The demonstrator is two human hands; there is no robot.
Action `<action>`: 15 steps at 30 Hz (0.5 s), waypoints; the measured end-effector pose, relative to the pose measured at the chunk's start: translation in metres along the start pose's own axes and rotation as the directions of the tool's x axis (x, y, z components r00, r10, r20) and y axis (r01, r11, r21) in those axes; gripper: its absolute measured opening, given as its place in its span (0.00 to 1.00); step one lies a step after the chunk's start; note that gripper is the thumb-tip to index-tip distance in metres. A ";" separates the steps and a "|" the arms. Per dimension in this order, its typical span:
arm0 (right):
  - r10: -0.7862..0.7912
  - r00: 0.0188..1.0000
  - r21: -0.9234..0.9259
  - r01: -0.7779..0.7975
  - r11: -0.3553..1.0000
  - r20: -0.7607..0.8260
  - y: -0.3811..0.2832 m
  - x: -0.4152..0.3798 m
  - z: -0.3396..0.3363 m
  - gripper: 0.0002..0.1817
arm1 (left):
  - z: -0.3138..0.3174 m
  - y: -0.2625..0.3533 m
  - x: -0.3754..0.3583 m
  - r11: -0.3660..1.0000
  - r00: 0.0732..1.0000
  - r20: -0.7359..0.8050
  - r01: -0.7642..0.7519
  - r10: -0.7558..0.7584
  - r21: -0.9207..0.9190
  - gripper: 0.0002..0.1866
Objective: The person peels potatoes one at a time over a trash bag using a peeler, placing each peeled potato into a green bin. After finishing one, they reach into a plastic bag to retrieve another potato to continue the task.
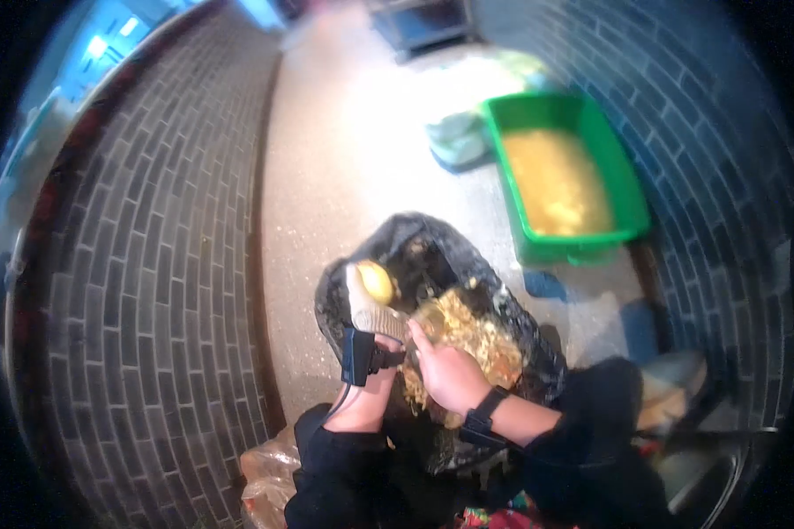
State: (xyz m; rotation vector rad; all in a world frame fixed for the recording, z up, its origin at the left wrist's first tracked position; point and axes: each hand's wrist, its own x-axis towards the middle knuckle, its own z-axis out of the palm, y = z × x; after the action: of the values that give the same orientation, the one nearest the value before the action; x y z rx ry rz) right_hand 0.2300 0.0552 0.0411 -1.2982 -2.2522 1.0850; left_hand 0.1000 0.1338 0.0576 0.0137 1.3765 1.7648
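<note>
My left hand [362, 304], in a light knit glove, is closed around a smooth pale-yellow potato [377, 284]. Close beside its wrist is my right hand [451, 374], bare, with the index finger stretched towards the glove and the other fingers curled. Whatever the right hand grips is hidden and blurred. Both hands are above a container lined with a black plastic bag [529, 333]. Inside it lies a heap of yellowish and brown peelings [485, 344].
A green tub [631, 198] with yellowish contents stands ahead on the right. Behind it are pale sacks [459, 137]. Brick walls [168, 238] flank the floor [304, 353] on both sides. A clear plastic bag [272, 476] sits at lower left.
</note>
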 end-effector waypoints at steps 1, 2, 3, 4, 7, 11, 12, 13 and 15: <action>-0.010 1.000 0.014 0.010 1.000 -0.015 0.004 0.002 -0.005 0.29 | 0.003 0.015 -0.012 0.989 0.987 0.064 0.145 -0.146 0.025 0.24; -0.034 0.999 0.019 0.035 0.999 -0.039 0.008 0.009 -0.013 0.28 | 0.005 0.027 -0.020 0.961 0.951 0.139 0.270 -0.275 0.056 0.23; 0.012 1.000 0.025 -0.012 1.000 -0.003 0.006 0.013 -0.027 0.28 | -0.005 0.018 -0.004 0.973 0.955 0.189 0.229 -0.227 0.009 0.23; 0.064 0.997 0.030 -0.065 0.997 0.037 0.005 0.014 -0.041 0.27 | -0.009 0.010 0.011 0.980 0.955 0.234 0.196 -0.182 -0.037 0.23; 0.062 0.994 0.028 -0.060 0.998 -0.086 0.015 0.016 -0.056 0.26 | -0.022 -0.003 0.027 0.989 0.935 0.334 0.144 -0.122 -0.042 0.22; 0.137 0.984 0.097 -0.126 0.987 -0.117 0.017 0.022 -0.077 0.26 | -0.025 -0.006 0.028 0.937 0.840 0.478 0.339 -0.258 -0.090 0.21; 0.138 0.984 0.095 -0.128 0.987 -0.113 0.017 0.023 -0.079 0.26 | -0.023 -0.007 0.025 0.936 0.841 0.475 0.341 -0.259 -0.092 0.21; 0.121 0.986 0.083 -0.112 0.990 -0.115 0.017 0.023 -0.080 0.26 | -0.022 -0.006 0.021 0.941 0.845 0.461 0.333 -0.272 -0.055 0.20; 0.088 0.988 0.050 -0.082 0.995 -0.128 0.015 0.022 -0.076 0.26 | -0.024 -0.001 0.019 0.929 0.818 0.468 0.371 -0.334 0.014 0.18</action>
State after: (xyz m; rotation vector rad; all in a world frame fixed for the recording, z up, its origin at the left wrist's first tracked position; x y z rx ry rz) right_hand 0.2728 0.1121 0.0783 -1.4160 -2.0840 1.0407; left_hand 0.0774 0.1273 0.0385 0.1239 0.8907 1.3819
